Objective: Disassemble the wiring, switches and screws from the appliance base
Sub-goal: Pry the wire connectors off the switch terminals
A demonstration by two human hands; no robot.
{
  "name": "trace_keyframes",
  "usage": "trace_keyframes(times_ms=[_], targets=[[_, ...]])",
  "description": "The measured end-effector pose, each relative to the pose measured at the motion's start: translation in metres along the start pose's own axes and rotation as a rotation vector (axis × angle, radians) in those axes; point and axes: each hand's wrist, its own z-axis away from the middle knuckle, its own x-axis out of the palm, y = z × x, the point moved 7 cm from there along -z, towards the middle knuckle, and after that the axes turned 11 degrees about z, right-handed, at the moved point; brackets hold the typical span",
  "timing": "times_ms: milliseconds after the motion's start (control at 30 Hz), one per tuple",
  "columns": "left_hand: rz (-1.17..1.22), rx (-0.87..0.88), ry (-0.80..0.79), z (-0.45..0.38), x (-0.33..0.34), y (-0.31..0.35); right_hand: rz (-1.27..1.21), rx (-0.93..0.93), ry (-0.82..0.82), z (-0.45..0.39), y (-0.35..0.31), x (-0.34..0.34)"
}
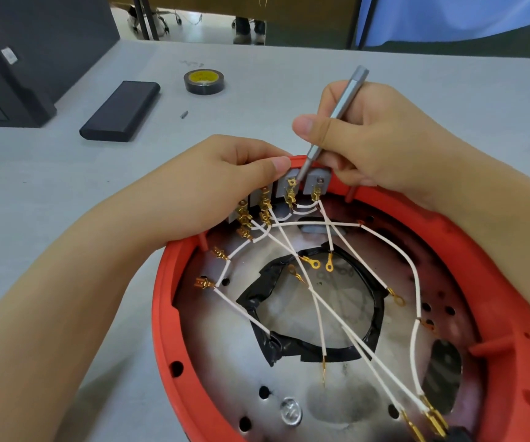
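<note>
Nearest to us sits the red appliance base (pixel 164 330), turned open side up on the grey table (pixel 289 90), its metal floor pierced with holes and ringed round a central opening by black tape (pixel 289 349). White wires (pixel 337 317) with brass terminals cross over that floor and run up to a row of grey switches (pixel 284 186) at the far rim of the base.

Our left hand (pixel 225 183) lies over the far-left rim of the base, fingers curled, with thumb and fingertips pinching the switches at their top edge; the brass terminals hang just below the thumb. Our right hand (pixel 369 138) grips a slim grey screwdriver (pixel 334 122) like a pen, thumb and forefinger closed round its shaft, the handle tilted away from us. Its tip meets a brass terminal on one of the middle switches, just beside the left thumb.

Beyond the base on the table lie a flat black case (pixel 120 111), a roll of black tape with a yellow core (pixel 204 81) and a small loose screwdriver bit (pixel 184 114) between them. A black box (pixel 27 52) stands at the table's far-left corner. Past the table edge we see floor, table legs and a person's shoes (pixel 249 36), with blue cloth (pixel 448 17) to the far right of the base.
</note>
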Motion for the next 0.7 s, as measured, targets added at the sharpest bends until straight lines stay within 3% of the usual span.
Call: trace_keyframes(times_ms=[167,400,567,700], targets=[[-0.005,-0.002,-0.014,0.001,0.0013,0.0002,-0.003,-0.054,0.101,0.0082,0.0006,-0.0052],[-0.014,0.01,-0.009,0.0002,0.0006,0.0003,0.13,-0.056,0.062,0.0063,0.0009,-0.0002],[-0.022,0.004,-0.003,0.0002,-0.0006,0.0003,-0.065,-0.036,0.096,0.0091,0.0034,-0.0057],[-0.026,0.004,-0.011,0.0009,0.0002,0.0011,-0.024,-0.045,0.096,0.0093,0.0016,-0.0046]])
